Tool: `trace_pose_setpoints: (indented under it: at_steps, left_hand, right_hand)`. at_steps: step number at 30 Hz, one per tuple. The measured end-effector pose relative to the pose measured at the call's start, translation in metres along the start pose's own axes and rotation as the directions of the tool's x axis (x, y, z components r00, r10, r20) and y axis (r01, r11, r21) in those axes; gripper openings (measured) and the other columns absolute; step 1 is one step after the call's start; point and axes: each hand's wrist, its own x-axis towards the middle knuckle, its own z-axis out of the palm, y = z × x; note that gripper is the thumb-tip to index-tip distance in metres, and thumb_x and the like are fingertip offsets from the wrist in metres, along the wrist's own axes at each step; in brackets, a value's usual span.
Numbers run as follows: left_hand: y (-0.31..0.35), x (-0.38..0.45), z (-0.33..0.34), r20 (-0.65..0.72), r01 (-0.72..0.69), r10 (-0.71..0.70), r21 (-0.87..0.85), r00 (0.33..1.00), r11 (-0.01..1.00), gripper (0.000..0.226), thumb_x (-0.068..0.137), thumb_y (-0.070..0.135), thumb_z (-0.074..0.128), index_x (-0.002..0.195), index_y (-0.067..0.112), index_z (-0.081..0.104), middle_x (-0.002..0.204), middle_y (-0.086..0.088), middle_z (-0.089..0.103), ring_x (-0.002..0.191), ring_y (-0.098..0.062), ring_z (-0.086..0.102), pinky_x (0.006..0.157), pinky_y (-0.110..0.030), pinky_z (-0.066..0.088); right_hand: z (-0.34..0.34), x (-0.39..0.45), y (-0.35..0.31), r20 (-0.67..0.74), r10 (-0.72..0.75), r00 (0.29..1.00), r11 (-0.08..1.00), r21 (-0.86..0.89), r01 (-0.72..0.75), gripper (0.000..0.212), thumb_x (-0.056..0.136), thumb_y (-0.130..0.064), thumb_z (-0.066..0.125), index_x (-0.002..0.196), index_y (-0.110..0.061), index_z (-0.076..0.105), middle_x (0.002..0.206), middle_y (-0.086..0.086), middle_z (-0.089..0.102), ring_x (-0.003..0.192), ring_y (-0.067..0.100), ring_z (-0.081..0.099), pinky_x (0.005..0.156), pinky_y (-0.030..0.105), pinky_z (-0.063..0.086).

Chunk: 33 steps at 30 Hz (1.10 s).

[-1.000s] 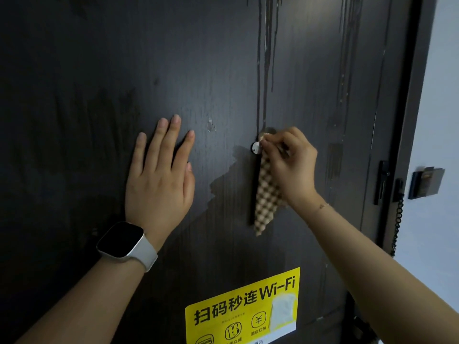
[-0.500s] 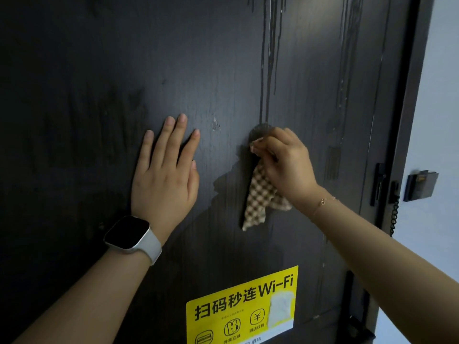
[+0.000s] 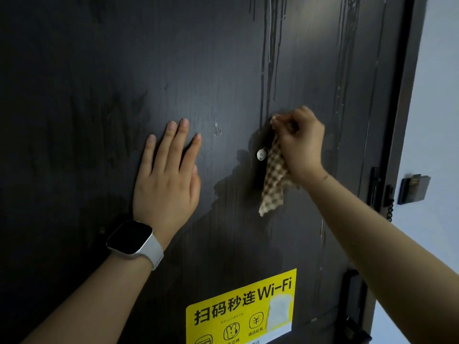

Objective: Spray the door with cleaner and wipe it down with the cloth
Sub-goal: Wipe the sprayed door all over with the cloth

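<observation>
Cloth (image 3: pixel 272 180), one, hangs with long axis vertical against the door (image 3: pixel 223 70), beside one peephole (image 3: pixel 262 154). Right hand (image 3: pixel 301 145) pinches its top edge; left hand (image 3: pixel 167 180) presses flat, fingers straight.

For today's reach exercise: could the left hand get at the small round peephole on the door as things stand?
Probably yes. The left hand lies flat on the door, level with the peephole, with bare door between them. The cloth in the right hand hangs just right of it, not over it.
</observation>
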Motion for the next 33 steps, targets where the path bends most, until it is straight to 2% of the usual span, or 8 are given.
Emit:
trace_pose_setpoints:
  at_steps: [6,9,12,17,23,27,30,33]
  left_hand:
    - [0.001,0.0,-0.001,0.004,-0.003,0.003,0.005,1.0,1.0,0.051,0.1,0.021,0.037,0.149,0.011,0.034,0.16,-0.013,0.02,0.149,-0.028,0.016,0.121,-0.049,0.013]
    - [0.001,0.001,-0.002,0.006,0.002,-0.002,0.007,1.0,1.0,0.052,0.099,0.021,0.038,0.15,0.009,0.032,0.16,-0.013,0.021,0.149,-0.027,0.017,0.121,-0.048,0.012]
    - [0.001,0.002,-0.002,0.002,0.019,-0.019,0.013,1.0,1.0,0.056,0.099,0.022,0.038,0.151,0.006,0.028,0.16,-0.011,0.022,0.149,-0.025,0.017,0.122,-0.046,0.012]
    - [0.001,0.002,-0.003,0.023,0.024,-0.025,0.026,0.999,0.999,0.056,0.098,0.024,0.035,0.151,0.005,0.029,0.16,-0.01,0.022,0.149,-0.024,0.018,0.121,-0.046,0.014]
    - [0.0,0.018,-0.018,0.037,0.035,-0.033,-0.049,0.999,0.998,0.052,0.094,0.023,0.042,0.144,0.013,0.043,0.152,-0.008,0.039,0.141,-0.025,0.035,0.113,-0.045,0.029]
    - [0.0,0.065,-0.022,-0.062,0.004,-0.009,-0.083,0.998,0.997,0.049,0.091,0.021,0.045,0.139,0.013,0.049,0.15,-0.007,0.041,0.138,-0.026,0.038,0.113,-0.046,0.026]
    - [-0.006,0.112,-0.02,-0.103,-0.018,0.013,-0.054,0.995,0.998,0.049,0.092,0.021,0.043,0.14,0.013,0.047,0.152,-0.009,0.038,0.141,-0.027,0.033,0.117,-0.047,0.02]
    - [-0.017,0.153,-0.018,-0.125,-0.022,0.019,-0.025,0.992,0.999,0.049,0.094,0.02,0.041,0.143,0.013,0.043,0.155,-0.011,0.034,0.144,-0.028,0.027,0.12,-0.049,0.017]
  right_hand:
    - [0.013,-0.026,-0.013,0.211,-0.313,0.926,0.949,0.034,0.313,0.005,0.088,-0.004,0.068,0.083,-0.003,0.068,0.085,0.007,0.059,0.083,0.022,0.058,0.073,0.029,0.047]
    - [0.008,0.004,-0.008,-0.013,-0.058,0.998,0.997,0.042,0.058,0.016,0.088,-0.009,0.069,0.076,-0.016,0.061,0.08,-0.01,0.05,0.075,-0.003,0.052,0.072,0.012,0.039]
    - [0.02,0.004,-0.024,-0.107,0.068,0.992,0.994,0.089,-0.059,0.02,0.089,-0.01,0.068,0.073,-0.016,0.056,0.079,-0.005,0.049,0.069,-0.002,0.048,0.068,0.013,0.036]
    - [0.032,-0.028,-0.038,0.157,-0.325,0.933,0.945,0.097,0.313,0.006,0.09,-0.006,0.067,0.086,-0.002,0.069,0.084,0.008,0.056,0.081,0.02,0.055,0.074,0.025,0.043]
    - [0.02,0.037,-0.006,-0.242,0.186,0.952,0.982,0.087,-0.17,0.011,0.091,-0.013,0.065,0.083,-0.005,0.068,0.086,0.002,0.053,0.077,0.011,0.051,0.078,0.042,0.048]
    - [0.049,0.004,-0.041,-0.097,-0.18,0.979,0.979,0.081,0.188,0.009,0.094,-0.006,0.061,0.097,-0.003,0.069,0.092,0.008,0.056,0.089,0.021,0.052,0.085,0.021,0.039]
    - [0.044,0.005,-0.031,0.023,-0.44,0.898,0.898,0.015,0.44,0.02,0.096,-0.007,0.057,0.108,0.003,0.069,0.096,0.015,0.058,0.091,0.025,0.05,0.083,0.026,0.041]
    - [0.028,0.044,0.008,-0.101,-0.32,0.942,0.947,-0.06,0.316,0.019,0.095,-0.006,0.057,0.106,-0.001,0.07,0.095,0.013,0.055,0.092,0.022,0.046,0.082,0.026,0.04]
